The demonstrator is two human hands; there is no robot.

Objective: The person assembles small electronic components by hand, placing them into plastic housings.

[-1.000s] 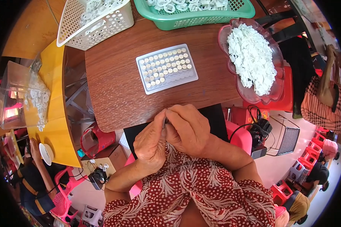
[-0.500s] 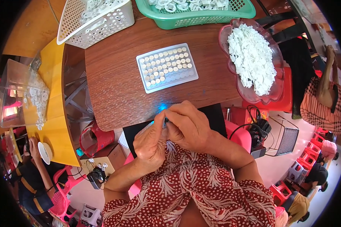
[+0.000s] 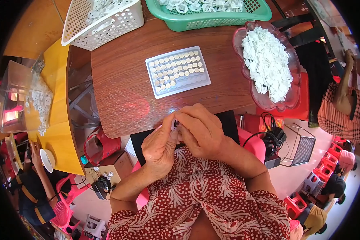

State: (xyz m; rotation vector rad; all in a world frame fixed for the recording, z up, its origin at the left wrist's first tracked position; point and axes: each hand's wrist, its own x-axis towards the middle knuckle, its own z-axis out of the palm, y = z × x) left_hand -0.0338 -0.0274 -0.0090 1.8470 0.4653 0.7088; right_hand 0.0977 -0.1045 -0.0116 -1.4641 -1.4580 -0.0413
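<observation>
Close together at the table's near edge, my left hand (image 3: 159,149) and my right hand (image 3: 203,132) are both closed in a pinch. Between their fingertips is a small whitish piece with a black spot (image 3: 175,125); most of it is hidden by the fingers. A faint bluish-white light falls on the table edge just beyond it, and a red glow lies on the wood to the left. Ahead of my hands, a white plastic tray (image 3: 188,82) holds rows of small silvery discs that look like button cells (image 3: 172,64). Its front right slots show no discs.
A white perforated basket (image 3: 120,25) and a green basket (image 3: 212,23), both with clear plastic rings, stand at the far edge. On the right, a pink scalloped bowl (image 3: 250,82) is heaped with small white pieces (image 3: 268,60). A yellow table (image 3: 62,120) is at left.
The bright blue light by my fingertips has faded to pale, and a red glow now shows on the table. My right fingers have shifted slightly, baring the black spot on the piece.
</observation>
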